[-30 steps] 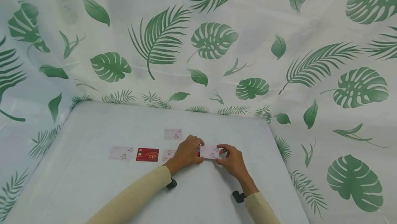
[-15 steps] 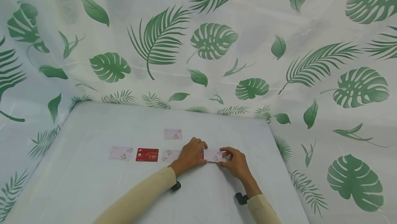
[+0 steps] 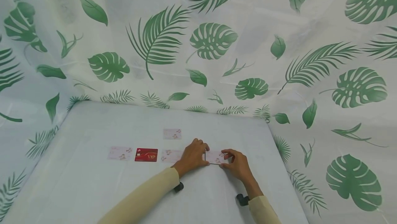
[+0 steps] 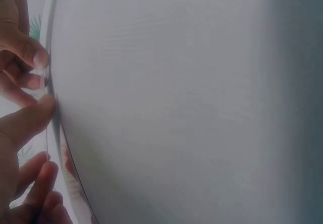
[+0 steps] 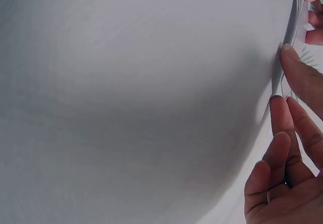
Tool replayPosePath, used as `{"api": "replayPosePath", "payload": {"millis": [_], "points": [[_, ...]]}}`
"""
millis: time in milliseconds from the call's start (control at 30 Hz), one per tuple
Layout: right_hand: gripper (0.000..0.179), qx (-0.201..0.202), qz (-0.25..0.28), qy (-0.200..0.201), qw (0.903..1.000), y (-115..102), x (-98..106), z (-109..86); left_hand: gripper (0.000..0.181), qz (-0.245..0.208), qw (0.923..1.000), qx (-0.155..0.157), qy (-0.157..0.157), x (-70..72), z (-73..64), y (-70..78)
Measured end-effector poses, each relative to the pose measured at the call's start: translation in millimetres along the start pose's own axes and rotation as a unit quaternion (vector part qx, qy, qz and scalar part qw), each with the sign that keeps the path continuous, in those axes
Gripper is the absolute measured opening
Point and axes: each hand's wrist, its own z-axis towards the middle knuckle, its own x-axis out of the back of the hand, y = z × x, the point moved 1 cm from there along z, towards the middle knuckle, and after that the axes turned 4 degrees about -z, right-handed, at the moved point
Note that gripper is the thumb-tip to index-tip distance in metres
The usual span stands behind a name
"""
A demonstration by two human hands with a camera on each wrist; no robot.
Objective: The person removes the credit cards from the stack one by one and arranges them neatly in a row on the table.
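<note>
In the head view, a pale pink flowered card [image 3: 214, 156] is held level between both hands, right of the row of cards. My left hand [image 3: 193, 154] pinches its left end, thumb in front and fingers behind. My right hand [image 3: 239, 165] holds the right end in the same way. Both wrist views show the card nearly edge-on, with the left hand [image 4: 25, 153] and the right hand [image 5: 292, 168] at its edges. Just left of my left hand lies another pink card [image 3: 170, 155], partly covered by that hand.
A red VIP card [image 3: 146, 155] and a pink card [image 3: 120, 153] lie farther left in the row. One more pink card [image 3: 172, 134] lies behind it. The white table [image 3: 77, 182] meets leaf-patterned sheeting [image 3: 173, 55] at the back and sides.
Both hands have moved slightly right and toward the person with the pink card. Red that showed beside the card's ends earlier is no longer visible.
</note>
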Motion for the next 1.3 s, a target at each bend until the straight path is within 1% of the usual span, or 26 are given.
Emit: {"api": "replayPosePath", "payload": {"millis": [233, 433, 600, 767, 867, 1033, 1167, 1300], "points": [[0.054, -0.006, 0.005, -0.002, 1.0000, 4.3, 2.0, -1.3, 0.052, 0.007, 0.9999, 0.010, -0.011, -3.2, 1.5, 3.2], [0.053, -0.017, 0.008, -0.001, 0.9998, 3.9, 2.8, -1.5, 0.052, 0.005, 0.9998, 0.009, -0.017, -3.8, 1.2, 2.5], [0.053, -0.016, 0.003, 0.001, 0.9999, 4.3, 2.4, -1.4, 0.052, 0.014, 0.9997, 0.008, -0.021, -4.4, 1.8, 2.7], [0.053, -0.017, 0.010, 0.000, 0.9998, 4.8, 1.7, -1.6, 0.053, 0.018, 0.9996, 0.007, -0.022, -3.4, 1.4, 3.7], [0.055, -0.015, 0.015, 0.001, 0.9998, 4.4, 1.9, -1.8, 0.055, 0.015, 0.9997, 0.004, -0.019, -2.8, 0.8, 2.8], [0.057, -0.003, 0.015, 0.018, 0.9997, 0.6, 3.1, 0.4, 0.057, 0.007, 0.9999, -0.008, 0.001, 0.1, 0.8, -1.2], [0.057, 0.004, 0.017, 0.029, 0.9994, -5.9, 4.1, 3.1, 0.056, -0.003, 0.9998, -0.016, 0.014, 3.4, 1.6, -6.4], [0.055, 0.012, 0.029, 0.034, 0.9989, -14.9, 3.9, 5.7, 0.055, -0.002, 0.9995, -0.022, 0.023, 7.2, 1.8, -13.5]]}}
